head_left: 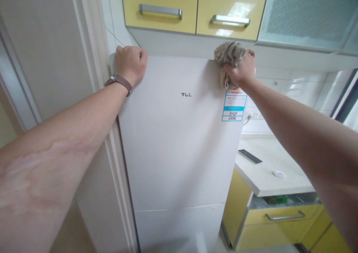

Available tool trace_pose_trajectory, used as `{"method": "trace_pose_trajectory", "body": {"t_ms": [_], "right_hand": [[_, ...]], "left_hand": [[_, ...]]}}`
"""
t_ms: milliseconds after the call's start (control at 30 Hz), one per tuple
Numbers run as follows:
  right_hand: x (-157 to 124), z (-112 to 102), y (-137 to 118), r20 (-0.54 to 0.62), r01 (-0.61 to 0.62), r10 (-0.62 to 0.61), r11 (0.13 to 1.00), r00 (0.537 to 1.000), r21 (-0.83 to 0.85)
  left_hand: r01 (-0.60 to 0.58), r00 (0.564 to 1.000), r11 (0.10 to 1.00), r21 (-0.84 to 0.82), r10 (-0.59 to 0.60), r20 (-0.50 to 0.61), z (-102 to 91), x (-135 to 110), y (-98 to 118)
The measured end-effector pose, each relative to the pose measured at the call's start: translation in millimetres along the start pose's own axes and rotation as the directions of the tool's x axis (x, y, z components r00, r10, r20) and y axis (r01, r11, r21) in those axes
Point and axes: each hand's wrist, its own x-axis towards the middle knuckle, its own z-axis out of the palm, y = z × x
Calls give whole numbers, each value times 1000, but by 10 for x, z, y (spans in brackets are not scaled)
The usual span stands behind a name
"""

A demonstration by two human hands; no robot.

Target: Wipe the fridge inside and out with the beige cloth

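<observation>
A white fridge (173, 141) stands in front of me, its top edge just under the yellow wall cabinets. My left hand (130, 63), with a brown-strapped watch on the wrist, is closed over the fridge's top left corner. My right hand (240, 72) is shut on a bunched beige cloth (228, 53), which it presses against the fridge's top right corner. A blue and white label (234, 106) is stuck on the door just below that hand.
Yellow wall cabinets (195, 7) with metal handles hang close above the fridge. A door frame (92, 59) runs along the left. To the right, a pale counter (268, 171) carries a phone (250, 156) and a small white object (278, 174), over a partly open yellow drawer (282, 215).
</observation>
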Motion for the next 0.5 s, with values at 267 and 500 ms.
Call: {"method": "trace_pose_trajectory", "body": {"t_ms": [267,500], "right_hand": [[-75,71,-128,-137,-111,123,990,983,91],[-149,116,-155,-73,-177,172,982,982,-62]], "left_hand": [[-15,1000,998,54,16,-20,37,28,-48],[-10,1000,999,-34,10,5,44,41,-70]]}}
